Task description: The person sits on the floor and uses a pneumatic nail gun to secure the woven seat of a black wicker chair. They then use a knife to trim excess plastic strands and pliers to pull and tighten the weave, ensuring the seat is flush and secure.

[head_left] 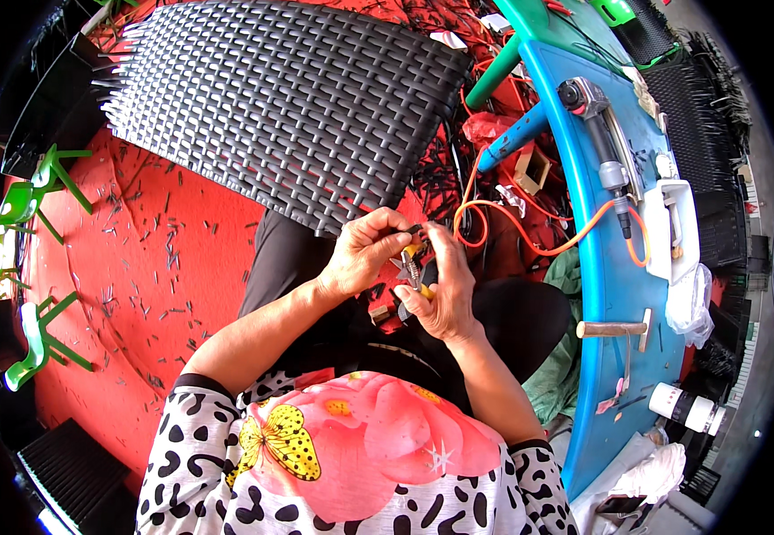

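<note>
Green stools (41, 343) stand along the left edge of the red floor (159, 241), and a dark slatted panel (74, 473) lies by its near left corner. Short black scraps (173, 314) are scattered over the floor. A grey woven panel (289, 107) spreads across its far part, loose strand ends sticking out at the panel's left edge.

Just beside that panel's near corner, the person's left hand (360, 254) has thumb and forefinger closed together, pinching a small dark strip (413, 229), partly hidden by the fingertips. Right next to it are yellow-handled pliers (413, 266), their spring visible, held in front of the person's lap. The right hand (449, 285) is curled around the handles, thumb on the near side.

Farther right, an orange hose (565, 248) crosses the left edge of the blue table (614, 374) to a long power tool (603, 134) near the far end. A hammer (614, 329) lies with its handle end at the left edge; a white tray (663, 241) and a clear plastic bag (690, 306) sit along the right edge.
</note>
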{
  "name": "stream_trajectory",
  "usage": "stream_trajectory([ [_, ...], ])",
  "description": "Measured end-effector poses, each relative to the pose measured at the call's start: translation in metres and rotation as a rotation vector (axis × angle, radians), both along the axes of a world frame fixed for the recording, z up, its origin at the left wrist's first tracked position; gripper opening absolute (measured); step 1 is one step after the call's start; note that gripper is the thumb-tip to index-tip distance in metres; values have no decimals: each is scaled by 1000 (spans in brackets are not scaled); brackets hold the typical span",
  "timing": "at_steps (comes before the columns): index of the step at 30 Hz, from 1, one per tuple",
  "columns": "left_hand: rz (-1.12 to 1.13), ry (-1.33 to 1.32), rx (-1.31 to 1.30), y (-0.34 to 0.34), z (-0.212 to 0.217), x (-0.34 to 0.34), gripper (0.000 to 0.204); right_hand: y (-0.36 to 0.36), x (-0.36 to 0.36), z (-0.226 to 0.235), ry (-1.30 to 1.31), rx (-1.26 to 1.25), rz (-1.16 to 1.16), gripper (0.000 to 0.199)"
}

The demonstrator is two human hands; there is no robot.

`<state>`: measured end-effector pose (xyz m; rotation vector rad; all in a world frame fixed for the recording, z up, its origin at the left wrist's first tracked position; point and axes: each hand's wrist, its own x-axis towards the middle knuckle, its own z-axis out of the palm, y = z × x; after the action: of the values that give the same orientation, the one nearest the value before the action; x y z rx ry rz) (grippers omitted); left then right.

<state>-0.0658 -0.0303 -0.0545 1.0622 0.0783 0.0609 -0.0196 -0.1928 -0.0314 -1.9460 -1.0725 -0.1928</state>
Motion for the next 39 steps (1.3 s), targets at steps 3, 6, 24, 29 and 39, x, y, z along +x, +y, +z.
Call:
stream_trajectory([
  [3,-14,24,-2,-3,11,0,6,0,-7,-5,258,-24,89,86],
  [6,5,-74,29,-4,5,-3,6,-3,-6,-11,198,-8,77,83],
  [24,63,-86,123,-2,8,-12,8,-22,-4,-21,155,-319,-250,52],
  [29,49,-125,197,-2,11,-10,7,-20,-2,-19,141,-312,-251,52],
  [39,34,-115,247,-2,11,-7,9,-19,2,-21,182,-283,-218,52],
])
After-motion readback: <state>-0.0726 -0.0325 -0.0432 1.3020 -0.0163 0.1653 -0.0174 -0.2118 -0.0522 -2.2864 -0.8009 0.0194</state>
